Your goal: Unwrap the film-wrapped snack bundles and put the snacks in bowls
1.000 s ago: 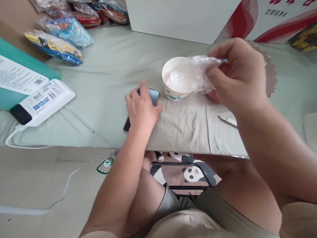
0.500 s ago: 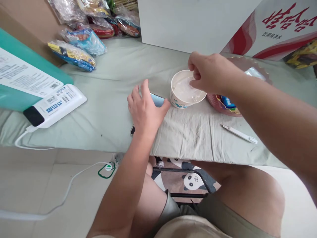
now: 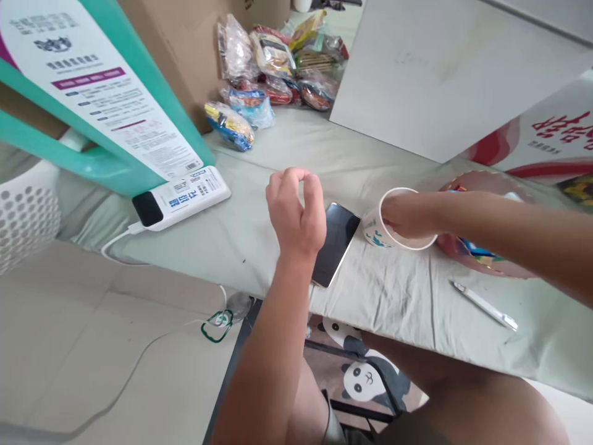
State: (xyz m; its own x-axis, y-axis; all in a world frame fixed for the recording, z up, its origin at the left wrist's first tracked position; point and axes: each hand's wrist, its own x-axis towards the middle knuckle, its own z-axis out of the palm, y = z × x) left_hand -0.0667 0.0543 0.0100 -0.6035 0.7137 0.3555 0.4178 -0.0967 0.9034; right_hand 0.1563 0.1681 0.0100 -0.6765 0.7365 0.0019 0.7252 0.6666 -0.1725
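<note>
My left hand (image 3: 299, 213) is raised just left of a dark-screened smartphone (image 3: 337, 244) on the cloth. Its fingers are curled in and the thumb bends towards them; whether anything is pinched there is hidden. My right hand (image 3: 402, 213) reaches into a white paper bowl (image 3: 376, 233) with a blue-green print on its wall. The fingers of that hand are out of sight below the rim, along with whatever they touch. The bowl stands tilted in view, close to the phone's right edge.
A pinkish plate (image 3: 447, 253) with small packets sits behind my right forearm. A white utility knife (image 3: 484, 305) lies near the front edge. Left are a white power bank (image 3: 189, 198) with cable and a large green jug (image 3: 185, 117). Wrapped snacks (image 3: 231, 127) and a white box (image 3: 407, 80) stand behind.
My left hand has lifted off the phone and curled its fingers, uncovering the screen. My right hand has gone deeper into the bowl. The view has swung left.
</note>
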